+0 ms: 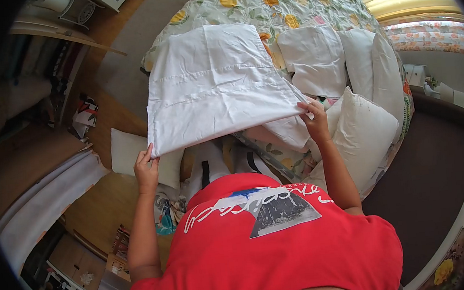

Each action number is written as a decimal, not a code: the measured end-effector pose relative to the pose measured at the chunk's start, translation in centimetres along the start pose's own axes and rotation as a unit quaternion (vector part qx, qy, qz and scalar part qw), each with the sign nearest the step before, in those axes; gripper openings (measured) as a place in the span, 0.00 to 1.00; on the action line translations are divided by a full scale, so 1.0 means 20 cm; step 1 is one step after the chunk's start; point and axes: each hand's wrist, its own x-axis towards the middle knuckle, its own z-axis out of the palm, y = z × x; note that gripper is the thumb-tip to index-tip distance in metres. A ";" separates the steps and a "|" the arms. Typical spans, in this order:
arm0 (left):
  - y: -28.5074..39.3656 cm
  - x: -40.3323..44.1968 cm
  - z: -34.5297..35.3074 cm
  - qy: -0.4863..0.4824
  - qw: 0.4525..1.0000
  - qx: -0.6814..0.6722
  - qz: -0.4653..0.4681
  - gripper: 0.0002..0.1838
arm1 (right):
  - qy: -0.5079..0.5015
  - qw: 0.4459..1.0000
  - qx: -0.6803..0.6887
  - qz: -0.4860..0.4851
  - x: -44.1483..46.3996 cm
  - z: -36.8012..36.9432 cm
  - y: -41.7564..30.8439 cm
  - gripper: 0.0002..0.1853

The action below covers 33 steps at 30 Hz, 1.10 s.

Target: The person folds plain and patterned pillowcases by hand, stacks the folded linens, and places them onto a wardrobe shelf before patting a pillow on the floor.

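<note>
A white pillowcase (210, 80) is spread over the near side of the bed, with a seam running across its middle. My left hand (146, 166) pinches its near left corner. At the near right corner, the fingers of my right hand (313, 114) are closed on the cloth. The near edge is stretched between both hands, lifted in front of my legs. To the right lie a folded white cloth (312, 55) and a white pillow (360, 128), the pillow close to my right forearm. Another white pillow (125, 149) is on the left, partly behind my left hand.
The bed (220, 5) has a floral cover with yellow flowers. More white pillows (370, 58) lie along its right side. A brown padded surface (433, 177) is at the right, and an open wardrobe (27, 74) with hanging clothes at the left. Curtains (418, 7) hang at the upper right.
</note>
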 end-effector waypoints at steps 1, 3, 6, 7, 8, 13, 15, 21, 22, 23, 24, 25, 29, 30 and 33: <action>0.00 0.00 0.01 0.000 1.000 0.000 -0.002 0.26 | -0.011 1.000 -0.009 -0.010 0.00 0.00 0.01 0.18; 0.00 0.02 0.01 0.004 1.000 -0.001 0.016 0.26 | -0.025 0.999 -0.018 -0.018 0.02 -0.01 -0.01 0.18; 0.14 0.21 -0.13 0.045 0.998 -0.001 0.053 0.27 | -0.013 0.998 0.052 -0.039 0.22 -0.08 -0.12 0.13; 0.18 0.28 -0.18 0.085 0.992 -0.046 0.076 0.28 | 0.009 0.993 0.104 -0.061 0.29 -0.10 -0.12 0.11; 0.24 0.35 -0.24 0.100 0.989 -0.076 0.078 0.28 | 0.018 0.979 0.200 -0.033 0.33 -0.13 -0.18 0.09; 0.38 0.47 -0.25 0.130 0.984 -0.088 0.080 0.24 | 0.022 0.942 0.335 0.001 0.44 -0.13 -0.24 0.11; 0.31 0.46 -0.21 0.132 0.986 -0.088 0.053 0.23 | -0.006 0.984 0.168 0.052 0.37 -0.14 -0.25 0.15; 0.10 0.18 -0.10 -0.044 0.995 -0.025 -0.083 0.22 | -0.067 0.982 0.154 0.081 0.12 -0.02 -0.01 0.12; 0.11 0.16 -0.09 -0.042 0.995 -0.059 -0.067 0.22 | -0.076 0.987 0.135 0.052 0.10 -0.02 0.01 0.13; 0.12 0.14 -0.08 -0.040 0.994 -0.092 -0.052 0.22 | -0.086 0.989 0.115 0.024 0.07 -0.02 0.03 0.14; 0.13 0.14 -0.10 -0.052 0.994 -0.086 -0.034 0.23 | -0.084 0.995 0.056 -0.020 0.07 -0.04 -0.01 0.16; 0.15 0.13 -0.10 -0.054 0.994 -0.086 -0.033 0.23 | -0.083 0.995 0.056 -0.018 0.06 -0.05 -0.03 0.16; 0.13 0.08 -0.11 -0.091 0.994 0.066 0.008 0.25 | -0.070 0.997 -0.001 -0.012 0.00 -0.03 0.03 0.14; 0.09 0.05 -0.09 -0.134 0.986 0.099 -0.018 0.25 | -0.084 0.996 -0.025 -0.010 -0.03 -0.02 0.07 0.13; -0.04 -0.09 -0.03 -0.155 0.982 0.107 0.020 0.25 | -0.116 0.991 -0.042 0.053 -0.15 0.02 0.10 0.11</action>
